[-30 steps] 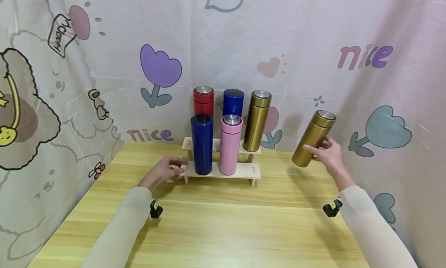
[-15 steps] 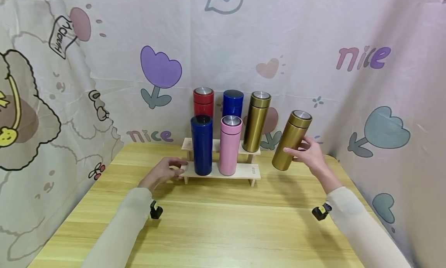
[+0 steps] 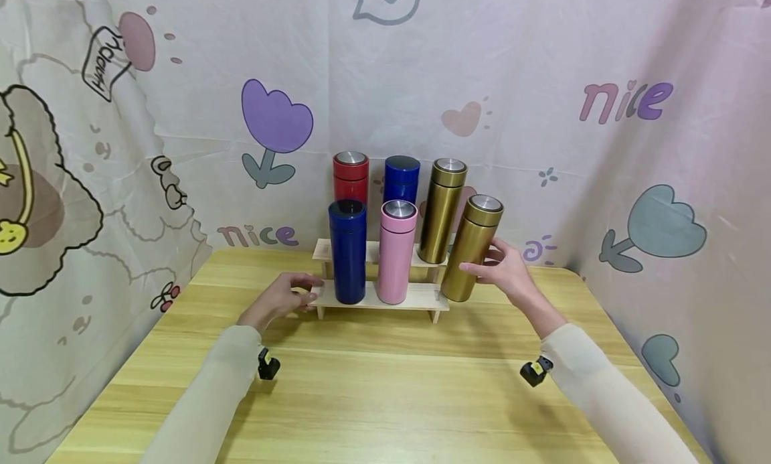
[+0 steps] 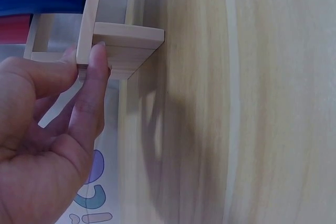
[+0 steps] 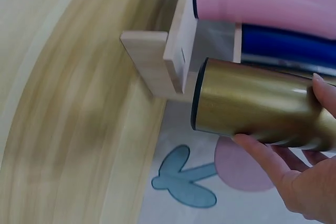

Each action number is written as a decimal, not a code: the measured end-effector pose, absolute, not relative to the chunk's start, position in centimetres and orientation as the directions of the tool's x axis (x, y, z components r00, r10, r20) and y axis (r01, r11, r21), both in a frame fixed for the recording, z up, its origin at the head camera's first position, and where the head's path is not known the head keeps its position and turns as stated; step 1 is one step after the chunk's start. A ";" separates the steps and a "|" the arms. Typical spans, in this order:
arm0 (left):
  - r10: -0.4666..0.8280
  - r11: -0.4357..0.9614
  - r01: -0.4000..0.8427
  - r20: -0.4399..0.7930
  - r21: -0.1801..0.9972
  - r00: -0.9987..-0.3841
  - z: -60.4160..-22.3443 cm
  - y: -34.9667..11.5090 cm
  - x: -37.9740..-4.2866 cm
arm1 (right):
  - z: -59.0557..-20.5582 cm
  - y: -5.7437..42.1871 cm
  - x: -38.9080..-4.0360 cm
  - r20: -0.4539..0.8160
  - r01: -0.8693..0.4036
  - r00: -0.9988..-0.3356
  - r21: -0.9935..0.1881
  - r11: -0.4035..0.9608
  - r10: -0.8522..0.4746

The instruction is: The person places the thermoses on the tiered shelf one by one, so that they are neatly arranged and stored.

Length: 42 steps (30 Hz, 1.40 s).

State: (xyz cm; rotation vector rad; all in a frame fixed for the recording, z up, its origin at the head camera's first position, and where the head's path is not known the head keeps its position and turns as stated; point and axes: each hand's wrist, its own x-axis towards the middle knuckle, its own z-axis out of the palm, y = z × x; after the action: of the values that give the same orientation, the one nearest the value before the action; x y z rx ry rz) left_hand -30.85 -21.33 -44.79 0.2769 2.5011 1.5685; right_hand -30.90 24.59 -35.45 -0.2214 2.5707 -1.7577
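Note:
My right hand (image 3: 502,271) grips a gold thermos bottle (image 3: 472,250), tilted and held up beside the right end of a two-tier wooden rack (image 3: 424,295). In the right wrist view the bottle's dark-edged base (image 5: 198,95) hangs above the lower shelf's end, apart from it. My left hand (image 3: 288,293) pinches the left end of the lower shelf (image 4: 86,35) between thumb and finger. On that shelf stand a dark blue bottle (image 3: 348,253) and a pink bottle (image 3: 396,256). Behind, the upper tier carries a red bottle (image 3: 351,176), a blue bottle (image 3: 401,176) and another gold bottle (image 3: 442,213).
The rack stands on a wooden table (image 3: 385,397), near its back edge. A printed cloth (image 3: 512,62) hangs behind the table and along both sides. A small black camera is on each wrist, the right camera (image 3: 536,370) and the left camera (image 3: 268,365).
My right hand has carried the gold bottle leftward and slightly down, from out over the table's right side to the rack's right end. The left hand has stayed on the shelf end.

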 end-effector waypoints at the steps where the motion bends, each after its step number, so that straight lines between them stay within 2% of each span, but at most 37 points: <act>1: 0.246 0.426 0.060 -0.052 0.903 -0.968 -44.8 -21.4 -30.8 | -35.5 24.3 -30.9 0.068 -0.111 -0.989 -0.928 0.356 -0.133; 17: 0.252 0.427 0.068 -0.046 0.902 -0.967 -44.8 -21.5 -30.8 | -36.7 20.3 -30.9 0.083 -0.133 -0.985 -0.923 0.360 -0.151; 23: 0.228 0.432 0.036 -0.071 0.901 -0.971 -45.0 -21.4 -31.0 | -37.1 19.7 -30.9 0.091 -0.140 -0.985 -0.914 0.381 -0.145; 30: 0.226 0.431 0.025 -0.082 0.902 -0.971 -45.1 -21.4 -31.2 | -37.5 19.0 -30.9 0.085 -0.116 -0.992 -0.919 0.376 -0.098; 42: 0.213 0.426 0.017 -0.082 0.905 -0.974 -45.3 -21.5 -31.2 | -38.0 18.7 -30.8 0.127 -0.152 -0.988 -0.873 0.463 -0.084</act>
State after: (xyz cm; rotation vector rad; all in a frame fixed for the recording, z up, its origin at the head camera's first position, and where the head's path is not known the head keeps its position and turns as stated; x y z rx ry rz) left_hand -31.16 -21.53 -45.27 0.2033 2.4924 1.5782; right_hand -30.80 18.73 -38.00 -0.2214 2.7427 -1.6480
